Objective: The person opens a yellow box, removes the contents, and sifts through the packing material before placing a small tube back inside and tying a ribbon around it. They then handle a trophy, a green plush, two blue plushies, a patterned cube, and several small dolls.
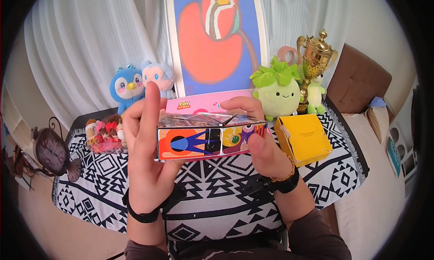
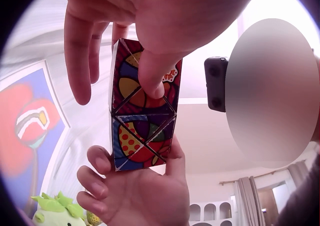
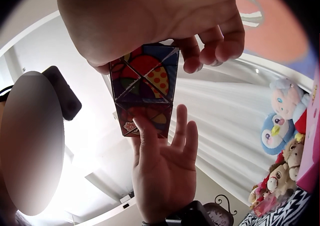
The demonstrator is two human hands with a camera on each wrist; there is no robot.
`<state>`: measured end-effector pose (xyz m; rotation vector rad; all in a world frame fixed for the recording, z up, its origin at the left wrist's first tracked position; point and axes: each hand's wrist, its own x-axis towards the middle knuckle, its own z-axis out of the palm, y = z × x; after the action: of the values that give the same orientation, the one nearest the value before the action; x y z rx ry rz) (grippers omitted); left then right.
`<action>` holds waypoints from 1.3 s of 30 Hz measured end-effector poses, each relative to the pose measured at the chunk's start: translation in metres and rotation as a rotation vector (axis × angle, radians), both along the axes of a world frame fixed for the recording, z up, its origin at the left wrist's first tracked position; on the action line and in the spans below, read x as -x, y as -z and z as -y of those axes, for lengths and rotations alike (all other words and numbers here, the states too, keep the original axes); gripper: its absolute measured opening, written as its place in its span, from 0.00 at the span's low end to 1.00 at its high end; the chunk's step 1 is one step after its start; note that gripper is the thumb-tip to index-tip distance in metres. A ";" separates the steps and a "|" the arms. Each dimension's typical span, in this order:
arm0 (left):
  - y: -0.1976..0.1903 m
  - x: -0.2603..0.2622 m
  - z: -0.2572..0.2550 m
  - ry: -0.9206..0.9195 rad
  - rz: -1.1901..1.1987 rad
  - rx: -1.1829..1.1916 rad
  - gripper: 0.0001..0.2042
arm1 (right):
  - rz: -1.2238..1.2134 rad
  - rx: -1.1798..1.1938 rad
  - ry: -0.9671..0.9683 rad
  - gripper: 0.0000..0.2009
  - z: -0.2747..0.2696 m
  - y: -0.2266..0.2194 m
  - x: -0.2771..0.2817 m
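Both hands hold a colourful folding picture cube (image 1: pixel 190 145), opened out into a long block, level in front of the chest. My left hand (image 1: pixel 149 156) grips its left end, the index finger pointing up and the thumb pressed on the underside. At the other end is my right hand (image 1: pixel 269 158), with its thumb on the near face and a finger over the far top edge. Patterned triangles with worn white creases cover the cube's underside (image 2: pixel 131 141) in the left wrist view. From the right wrist, the left thumb lies flat across the cube (image 3: pixel 145 80).
Behind the hands stands a pink Toy Story box (image 1: pixel 199 104). A yellow box (image 1: pixel 307 140), green plush (image 1: pixel 276 95) and gold trophy (image 1: pixel 314 56) are at right. Blue penguin plush (image 1: pixel 128 88) and small dolls (image 1: pixel 106 133) sit at left on the patterned cloth (image 1: pixel 99 187).
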<state>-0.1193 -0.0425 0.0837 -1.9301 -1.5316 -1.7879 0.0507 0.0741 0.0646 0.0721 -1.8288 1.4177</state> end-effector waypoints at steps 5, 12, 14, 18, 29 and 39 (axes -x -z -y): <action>-0.002 0.006 0.000 0.177 0.050 0.004 0.47 | -0.027 0.107 -0.048 0.28 0.003 0.000 -0.002; -0.001 0.009 -0.002 0.371 0.310 0.048 0.47 | -0.004 -0.376 0.278 0.37 -0.005 -0.005 -0.007; -0.001 0.010 -0.001 0.344 0.270 0.052 0.46 | -0.221 -0.169 0.174 0.43 -0.009 0.001 -0.001; -0.001 0.009 -0.007 0.363 0.233 0.003 0.48 | -0.197 -0.165 0.246 0.48 -0.006 -0.011 -0.009; -0.005 -0.001 -0.007 0.163 0.164 -0.033 0.45 | 0.085 0.309 -0.017 0.48 0.011 -0.025 -0.009; 0.008 -0.008 -0.015 0.121 0.040 -0.088 0.43 | -0.256 0.238 0.052 0.47 0.011 -0.019 0.001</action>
<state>-0.1112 -0.0278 0.0760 -1.9963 -1.3494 -1.9188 0.0493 0.0628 0.0832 0.0796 -1.4367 1.5046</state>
